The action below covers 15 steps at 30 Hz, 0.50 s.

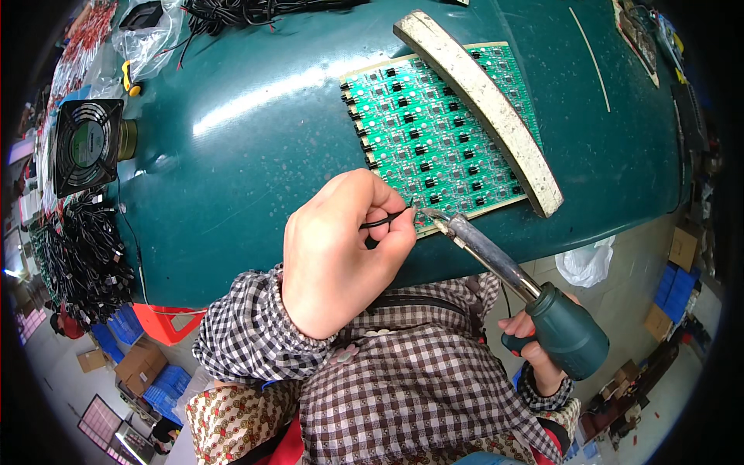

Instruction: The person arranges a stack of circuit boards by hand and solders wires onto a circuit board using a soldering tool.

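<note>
A green circuit board panel [434, 132] with many small black parts lies on the dark green table [232, 155]. A worn whitish bar [484, 101] rests across the panel. My left hand [341, 248] pinches a thin black wire [385, 222] at the panel's near edge. My right hand [535, 349] grips the teal handle of a soldering iron [566, 329]. The iron's metal tip [430, 215] touches the panel's near edge right beside the wire's end.
A black square fan [87, 146] stands at the table's left edge. Bundles of black cables [77, 256] lie below it and more cables [248, 12] at the far edge. Cardboard boxes [682, 248] and blue crates sit on the floor.
</note>
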Tool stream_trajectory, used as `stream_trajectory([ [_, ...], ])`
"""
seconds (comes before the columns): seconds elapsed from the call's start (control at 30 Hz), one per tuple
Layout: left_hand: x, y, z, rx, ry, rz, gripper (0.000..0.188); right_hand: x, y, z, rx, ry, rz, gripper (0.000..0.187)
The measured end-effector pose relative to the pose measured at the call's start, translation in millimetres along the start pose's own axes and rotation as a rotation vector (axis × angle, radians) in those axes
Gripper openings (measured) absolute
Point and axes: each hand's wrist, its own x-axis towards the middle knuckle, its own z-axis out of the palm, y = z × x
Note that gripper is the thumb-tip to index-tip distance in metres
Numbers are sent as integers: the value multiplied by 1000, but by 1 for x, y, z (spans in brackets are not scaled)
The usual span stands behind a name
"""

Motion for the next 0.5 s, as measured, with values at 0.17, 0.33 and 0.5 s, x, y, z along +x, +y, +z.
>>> stream_trajectory([
  [0.17, -1, 0, 0, 12, 10, -6, 16, -1, 6, -3, -9, -31, -12, 40],
  [0.33, -1, -1, 0, 9, 8, 1, 16, -3, 7, -4, -22, -30, -12, 46],
  [0.5, -1, 0, 0, 2, 5, -6, 16, -4, 8, -4, -18, -25, -10, 59],
])
